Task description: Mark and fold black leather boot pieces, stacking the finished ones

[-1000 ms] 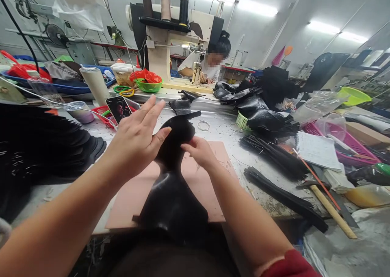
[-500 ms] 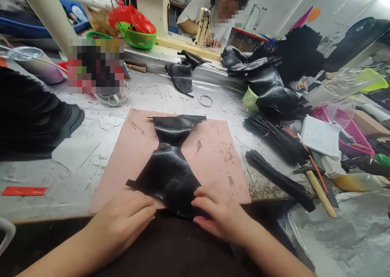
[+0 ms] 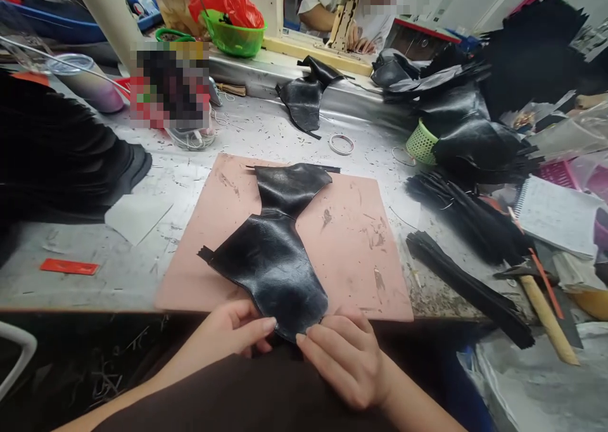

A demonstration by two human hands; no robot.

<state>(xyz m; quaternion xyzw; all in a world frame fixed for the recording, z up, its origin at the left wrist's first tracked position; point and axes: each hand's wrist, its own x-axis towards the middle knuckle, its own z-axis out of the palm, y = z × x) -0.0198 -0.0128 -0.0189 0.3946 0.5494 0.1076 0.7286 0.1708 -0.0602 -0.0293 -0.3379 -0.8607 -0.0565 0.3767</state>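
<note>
A glossy black leather piece [image 3: 289, 267], narrow at the waist and wide at both ends, lies on a pink board [image 3: 351, 242]. Its near end hangs slightly over the table edge. My left hand [image 3: 237, 330] pinches the near rim, thumb on top and fingers beneath. On the same rim, a little to the right, my right hand [image 3: 344, 356] is closed with its fingertips on the leather. A dark strip end sticks out at the piece's left corner, and others show along its far edge.
Stacked black pieces [image 3: 66, 166] stand at left, near a red strip [image 3: 69, 266]. To the right lie black strips [image 3: 470, 286], a hammer [image 3: 546, 318] and a notebook [image 3: 555, 216]. A tape roll [image 3: 341, 144] sits beyond the board. A co-worker [image 3: 323, 7] sits behind a sewing machine [image 3: 342, 20].
My left hand has moved right and now pinches the near rim with its thumb on top. My right hand has closed on the rim. The view has shifted.
</note>
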